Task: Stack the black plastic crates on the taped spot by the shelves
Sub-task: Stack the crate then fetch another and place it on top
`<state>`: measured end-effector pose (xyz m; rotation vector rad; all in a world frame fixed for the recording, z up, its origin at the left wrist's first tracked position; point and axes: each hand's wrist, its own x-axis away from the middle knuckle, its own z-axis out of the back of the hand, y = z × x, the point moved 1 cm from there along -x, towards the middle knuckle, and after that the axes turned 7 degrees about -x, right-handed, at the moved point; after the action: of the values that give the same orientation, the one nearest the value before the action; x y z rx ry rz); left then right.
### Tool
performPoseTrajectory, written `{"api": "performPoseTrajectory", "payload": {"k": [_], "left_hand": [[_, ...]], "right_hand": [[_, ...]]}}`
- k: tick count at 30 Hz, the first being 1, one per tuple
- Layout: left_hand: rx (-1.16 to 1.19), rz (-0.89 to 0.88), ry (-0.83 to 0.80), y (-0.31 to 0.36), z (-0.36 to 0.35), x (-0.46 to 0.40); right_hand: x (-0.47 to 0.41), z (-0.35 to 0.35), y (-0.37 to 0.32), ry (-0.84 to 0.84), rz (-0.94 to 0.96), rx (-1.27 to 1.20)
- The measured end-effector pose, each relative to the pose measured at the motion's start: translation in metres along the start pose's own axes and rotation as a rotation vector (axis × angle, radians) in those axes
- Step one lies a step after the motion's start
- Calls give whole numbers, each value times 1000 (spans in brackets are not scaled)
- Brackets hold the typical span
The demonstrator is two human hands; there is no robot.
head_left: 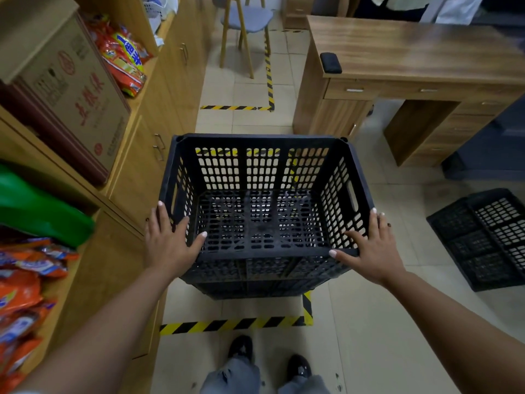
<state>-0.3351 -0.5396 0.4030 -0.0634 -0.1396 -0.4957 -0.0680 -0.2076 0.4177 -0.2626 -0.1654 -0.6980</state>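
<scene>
Black plastic crate point(262, 194) fills the frame's centre, inside the yellow-black floor tape point(235, 322), beside the shelves point(136, 172) at left. Our left hand point(167, 240) and right hand point(372, 248) rest on its near corners, fingers straight, thumbs over the rim. Another crate point(483, 237) lies at right.

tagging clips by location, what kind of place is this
Probably a small shop's stockroom or back office. Wooden shelves hold bagged snacks and a printed carton, hazard tape marks a floor spot for black crates, and a wooden desk stands opposite.
</scene>
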Motion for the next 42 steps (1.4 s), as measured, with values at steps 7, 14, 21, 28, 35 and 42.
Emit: {"api": "performPoseTrajectory", "payload": {"k": [7, 14, 21, 28, 35, 42], "left_hand": [[41, -19, 34, 0, -1, 0], [85, -22, 72, -2, -1, -3], [81, -265, -48, -13, 6, 3], [-208, -584, 64, -31, 2, 3], [-202, -569, 169, -29, 4, -2], [-205, -545, 146, -34, -4, -1]], "right_hand": [[0, -6, 0, 71, 75, -10], [-5, -9, 0, 101, 90, 45], [-6, -7, 6, -6, 157, 120], [-11, -11, 5, 33, 161, 240], [-11, -8, 3, 45, 160, 236], [-10, -12, 1, 83, 191, 198]]}}
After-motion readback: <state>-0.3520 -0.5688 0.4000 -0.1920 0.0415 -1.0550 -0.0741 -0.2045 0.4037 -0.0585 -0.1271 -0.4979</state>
